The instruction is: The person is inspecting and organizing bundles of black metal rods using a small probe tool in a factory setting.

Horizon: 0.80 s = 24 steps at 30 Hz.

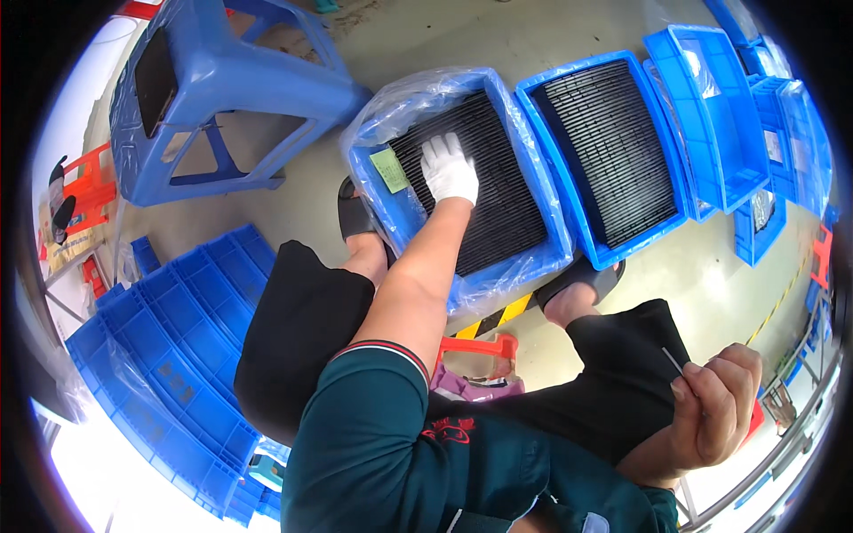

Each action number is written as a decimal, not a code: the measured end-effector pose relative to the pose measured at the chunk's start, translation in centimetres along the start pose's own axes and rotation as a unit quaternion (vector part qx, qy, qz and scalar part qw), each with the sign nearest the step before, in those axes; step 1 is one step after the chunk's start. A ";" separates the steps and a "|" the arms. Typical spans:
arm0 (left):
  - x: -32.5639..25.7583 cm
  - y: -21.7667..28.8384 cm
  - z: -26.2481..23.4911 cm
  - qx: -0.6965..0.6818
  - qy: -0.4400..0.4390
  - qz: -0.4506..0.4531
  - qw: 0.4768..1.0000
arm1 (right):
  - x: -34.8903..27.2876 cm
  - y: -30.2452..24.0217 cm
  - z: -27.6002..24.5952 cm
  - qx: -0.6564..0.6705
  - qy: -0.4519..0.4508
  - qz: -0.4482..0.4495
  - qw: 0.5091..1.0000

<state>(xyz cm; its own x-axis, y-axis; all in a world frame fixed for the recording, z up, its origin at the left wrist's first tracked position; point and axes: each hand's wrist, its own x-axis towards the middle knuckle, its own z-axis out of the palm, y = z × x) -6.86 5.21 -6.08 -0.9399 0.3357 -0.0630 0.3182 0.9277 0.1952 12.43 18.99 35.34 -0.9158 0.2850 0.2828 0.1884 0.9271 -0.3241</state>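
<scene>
a strip is being picked: left hand (449, 169) laid flat, fingers spread, on the strips (484, 191) in the tray (373, 191); right hand (715, 404) fingers pinched on a sliver (673, 361); a single strip should be lifted out next.

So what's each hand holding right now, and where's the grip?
The right hand pinches a thin pale strip at its lower end. The gloved left hand holds nothing, resting on the black stacked parts.

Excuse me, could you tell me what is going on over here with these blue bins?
A seated person reaches down with the gloved left hand, resting it on rows of thin dark strips packed in a plastic-lined blue bin on the floor. The bare right hand is raised by the knee, its fingers pinching one thin strip. A second blue bin of dark strips sits just to the right, with empty bins beyond it and a blue stool to the left.
</scene>
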 end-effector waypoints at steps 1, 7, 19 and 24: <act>-0.5 0.2 0.3 0.007 -0.024 -0.011 1.000 | 0.0 -0.2 -0.1 0.000 0.002 0.000 1.000; -1.4 2.2 -0.8 0.020 -0.098 0.060 0.993 | -0.6 -0.1 -1.6 0.016 0.005 -0.013 1.000; 1.2 8.8 -9.3 -0.016 -0.008 0.171 0.985 | -9.6 1.5 -5.1 0.141 0.024 -0.042 0.989; -0.5 15.8 -9.5 -0.048 -0.040 0.264 0.962 | -14.0 2.7 -3.4 0.182 0.035 0.029 0.982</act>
<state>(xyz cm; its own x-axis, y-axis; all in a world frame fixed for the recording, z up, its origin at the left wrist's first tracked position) -2.58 18.13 6.31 -0.6362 0.7715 -0.0052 0.7327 0.6063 0.3092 26.93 18.35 33.53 -0.8783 0.3622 0.3121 0.0878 0.7638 -0.6394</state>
